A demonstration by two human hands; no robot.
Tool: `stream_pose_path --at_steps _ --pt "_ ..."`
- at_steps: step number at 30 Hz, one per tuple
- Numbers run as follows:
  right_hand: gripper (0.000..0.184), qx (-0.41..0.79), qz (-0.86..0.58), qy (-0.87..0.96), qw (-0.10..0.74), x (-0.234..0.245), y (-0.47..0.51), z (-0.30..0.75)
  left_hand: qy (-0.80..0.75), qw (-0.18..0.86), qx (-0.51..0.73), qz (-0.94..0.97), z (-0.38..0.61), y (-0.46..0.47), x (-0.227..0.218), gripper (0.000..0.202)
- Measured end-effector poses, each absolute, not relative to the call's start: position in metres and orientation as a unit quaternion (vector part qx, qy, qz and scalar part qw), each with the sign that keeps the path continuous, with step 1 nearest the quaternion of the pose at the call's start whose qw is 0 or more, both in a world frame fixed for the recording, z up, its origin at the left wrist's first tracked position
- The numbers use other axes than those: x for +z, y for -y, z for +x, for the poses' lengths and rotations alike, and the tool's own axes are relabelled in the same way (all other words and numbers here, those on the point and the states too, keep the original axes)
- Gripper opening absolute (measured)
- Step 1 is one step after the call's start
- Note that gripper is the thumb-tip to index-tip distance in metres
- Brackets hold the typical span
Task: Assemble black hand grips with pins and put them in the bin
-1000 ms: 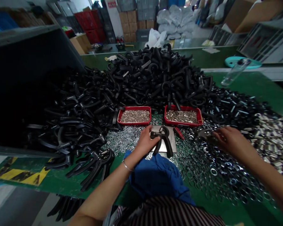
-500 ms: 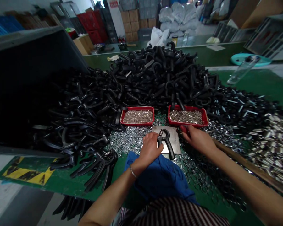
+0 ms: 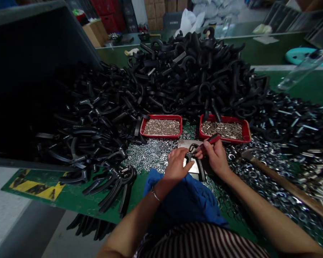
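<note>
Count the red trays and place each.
2. The left red tray lies just beyond the left hand, the right red tray beyond the right hand; others may hide under the black pile.

Left hand (image 3: 177, 163) holds black grip (image 3: 200, 170) on plate (image 3: 183, 144) (right hand (image 3: 216, 157) holds red tool (image 3: 211, 139)).

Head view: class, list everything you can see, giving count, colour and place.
grip: one, black, on the plate between both hands
plate: one, grey, before the trays
tool: one, red, in right hand
trays: two, red, holding small metal parts
handles: heaped, black, behind trays
washers: many, silver, strewn on table
hammer: one, wooden shaft, right
cloth: one, blue, near edge
table: one, green
left hand: holding grip
right hand: holding tool
</note>
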State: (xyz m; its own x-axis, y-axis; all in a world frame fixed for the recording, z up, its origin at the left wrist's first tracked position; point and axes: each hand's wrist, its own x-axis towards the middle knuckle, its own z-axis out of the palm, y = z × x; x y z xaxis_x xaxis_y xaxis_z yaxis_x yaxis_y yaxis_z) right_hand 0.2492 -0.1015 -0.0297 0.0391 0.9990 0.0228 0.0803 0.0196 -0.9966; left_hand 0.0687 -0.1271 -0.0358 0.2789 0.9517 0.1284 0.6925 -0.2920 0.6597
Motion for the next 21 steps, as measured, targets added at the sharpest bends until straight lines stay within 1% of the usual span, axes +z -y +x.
stream_pose_path --at_steps 8,11,15,18,21 --pt "0.028 0.467 -0.507 0.504 0.52 -0.035 0.103 0.254 -0.539 0.241 0.26 0.764 0.068 0.126 -0.041 0.046" --pt "0.029 0.462 -0.517 0.507 0.512 -0.032 0.104 0.252 -0.542 0.239 0.256 0.764 0.069 0.127 -0.041 0.046" --pt "0.031 0.456 -0.549 0.517 0.472 -0.022 0.105 0.249 -0.547 0.245 0.247 0.762 0.069 0.127 -0.038 0.045" --pt "0.034 0.428 -0.579 0.54 0.436 -0.017 0.108 0.248 -0.547 0.25 0.245 0.76 0.068 0.127 -0.037 0.045" --pt "0.035 0.382 -0.597 0.6 0.37 -0.014 0.11 0.247 -0.54 0.26 0.239 0.764 0.065 0.128 -0.037 0.05"
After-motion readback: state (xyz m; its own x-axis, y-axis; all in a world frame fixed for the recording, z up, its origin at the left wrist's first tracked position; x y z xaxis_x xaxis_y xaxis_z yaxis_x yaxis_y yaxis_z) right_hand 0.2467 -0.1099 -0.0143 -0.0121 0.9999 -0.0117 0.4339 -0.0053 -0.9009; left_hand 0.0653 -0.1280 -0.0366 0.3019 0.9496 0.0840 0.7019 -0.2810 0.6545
